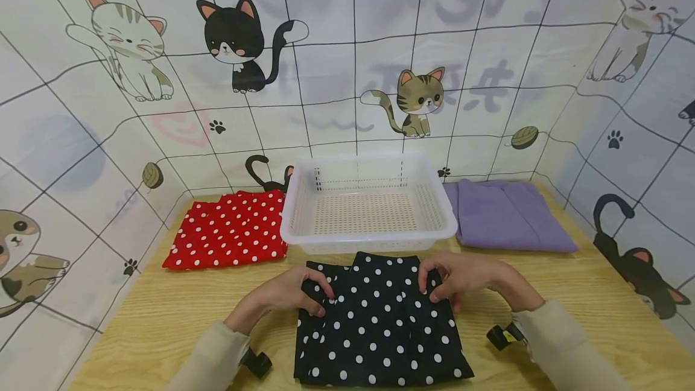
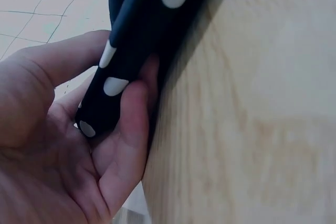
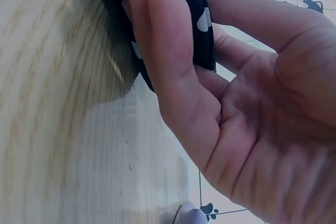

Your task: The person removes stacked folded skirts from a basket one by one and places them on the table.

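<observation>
A folded black cloth with white polka dots [image 1: 374, 324] lies at the front middle of the table. My left hand [image 1: 298, 291] grips its left edge, with thumb and a finger on top. In the left wrist view, fingers [image 2: 134, 114] curl under the folded edge of the cloth [image 2: 113, 85]. On the opposite side my right hand [image 1: 458, 276] holds the cloth's right edge. The right wrist view shows fingers [image 3: 170, 35] below that edge and the thumb over it. The cloth's underside is hidden.
Behind the black cloth stands a white plastic basket [image 1: 369, 245] with perforated walls. A folded red polka-dot cloth [image 1: 228, 231] lies to its left, a folded purple cloth [image 1: 507, 216] to its right. A cat-patterned sheet [image 1: 331, 47] walls in the wooden table [image 1: 163, 330].
</observation>
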Tool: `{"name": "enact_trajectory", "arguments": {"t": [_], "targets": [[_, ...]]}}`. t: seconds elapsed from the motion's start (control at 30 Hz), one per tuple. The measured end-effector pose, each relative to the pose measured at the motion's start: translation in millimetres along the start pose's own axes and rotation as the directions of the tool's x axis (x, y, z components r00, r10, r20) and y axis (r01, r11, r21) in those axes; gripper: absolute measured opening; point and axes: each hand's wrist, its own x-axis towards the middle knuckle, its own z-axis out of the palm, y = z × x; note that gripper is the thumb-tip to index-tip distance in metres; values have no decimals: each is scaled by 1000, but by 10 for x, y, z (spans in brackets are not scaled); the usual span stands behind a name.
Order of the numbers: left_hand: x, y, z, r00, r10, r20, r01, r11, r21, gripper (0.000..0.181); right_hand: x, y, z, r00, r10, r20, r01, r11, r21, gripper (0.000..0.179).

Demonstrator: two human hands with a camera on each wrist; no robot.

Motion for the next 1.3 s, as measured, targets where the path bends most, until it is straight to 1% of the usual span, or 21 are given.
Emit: {"name": "enact_trajectory", "arguments": {"t": [0.33,0.57,0.73,1.0,1.23,1.3], "targets": [[25,9,11,1000,-3,0,3,1000,18,24,-15,99,-3,1000,-3,-16,2,1000,-16,17],[16,-14,45,1000,-10,14,10,1000,9,24,-19,163,39,1000,4,-24,-4,1000,-13,15],[-3,-8,62,1000,-15,11,15,1000,6,23,-33,149,70,999,26,-35,-26,1000,-5,16],[25,13,60,1000,-12,-11,13,999,44,23,-51,105,44,998,53,-46,-53,999,-7,17],[17,9,67,1000,-22,-10,22,999,32,23,-38,120,45,999,43,-33,-43,999,-3,16],[14,7,64,1000,-27,-8,28,999,29,22,-51,112,37,999,35,-29,-35,999,-18,16]]}}
